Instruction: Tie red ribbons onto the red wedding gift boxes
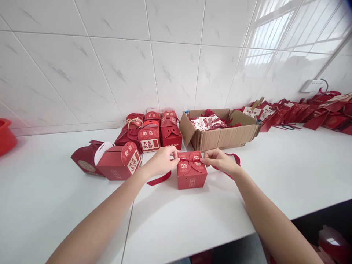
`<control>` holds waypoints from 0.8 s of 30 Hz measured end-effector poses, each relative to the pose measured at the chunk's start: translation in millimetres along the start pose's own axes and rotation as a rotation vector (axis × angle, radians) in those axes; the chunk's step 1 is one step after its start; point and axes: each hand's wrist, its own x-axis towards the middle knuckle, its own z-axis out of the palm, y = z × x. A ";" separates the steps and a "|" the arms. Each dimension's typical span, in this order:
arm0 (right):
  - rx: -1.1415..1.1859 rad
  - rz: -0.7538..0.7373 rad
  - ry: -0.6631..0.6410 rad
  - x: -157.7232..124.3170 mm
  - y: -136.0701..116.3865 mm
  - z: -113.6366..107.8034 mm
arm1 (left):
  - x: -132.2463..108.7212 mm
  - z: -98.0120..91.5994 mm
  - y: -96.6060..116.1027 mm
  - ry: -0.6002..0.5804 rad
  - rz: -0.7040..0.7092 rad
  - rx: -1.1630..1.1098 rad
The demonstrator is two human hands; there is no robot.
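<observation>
A small red gift box (191, 179) with pale Chinese characters stands upright on the white table in front of me. Across its folded top runs a dark red ribbon (160, 180), crossed at the middle. My left hand (164, 160) pinches the ribbon at the box's left top edge. On the opposite side, my right hand (219, 161) grips the ribbon between thumb and fingers. Loose ribbon ends trail on the table beyond both hands. Left of my left hand sit a red box with a rounded flap (115, 167) and a darker red box (87, 157).
Several finished-looking red boxes (149, 136) stand against the tiled wall. Beside them is an open cardboard carton (228, 137) holding printed cards and ribbon. Many red bags (291, 112) lean along the wall at right, below a white power socket (312, 85). A red basin (6, 136) is at far left.
</observation>
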 end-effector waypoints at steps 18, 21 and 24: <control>0.269 0.031 -0.159 -8.8 -7.2 -14.3 | -6.8 6.0 8.1 -0.066 0.293 0.129; 0.337 0.020 -0.121 -10.0 -6.6 -16.0 | -6.7 7.1 7.7 -0.058 0.329 0.200; 0.373 -0.012 -0.082 -10.4 -3.8 -15.6 | -5.9 6.4 9.2 -0.054 0.345 0.225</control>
